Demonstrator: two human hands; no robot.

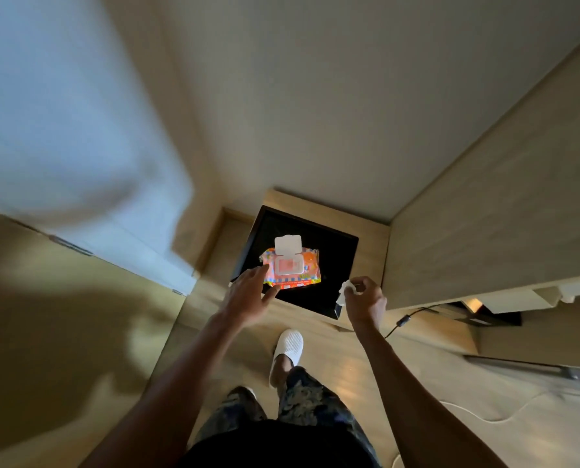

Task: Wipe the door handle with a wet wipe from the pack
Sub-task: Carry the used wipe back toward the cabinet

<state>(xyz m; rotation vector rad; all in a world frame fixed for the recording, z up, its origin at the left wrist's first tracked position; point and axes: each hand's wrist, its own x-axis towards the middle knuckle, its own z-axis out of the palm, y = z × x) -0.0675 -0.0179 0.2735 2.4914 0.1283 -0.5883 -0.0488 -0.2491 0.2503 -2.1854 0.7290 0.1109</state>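
An orange and pink wet wipe pack lies on a black tray on a low wooden stand, and its white flip lid stands open. My left hand hovers at the pack's near left corner, fingers spread, holding nothing. To the right of the pack my right hand pinches a crumpled white wet wipe above the tray's near right corner. No door handle is in view.
A white door or panel with metal hinges fills the left. A wooden cabinet side stands at the right. A black cable and a white cable run over the wooden floor. My foot in a white slipper is below the stand.
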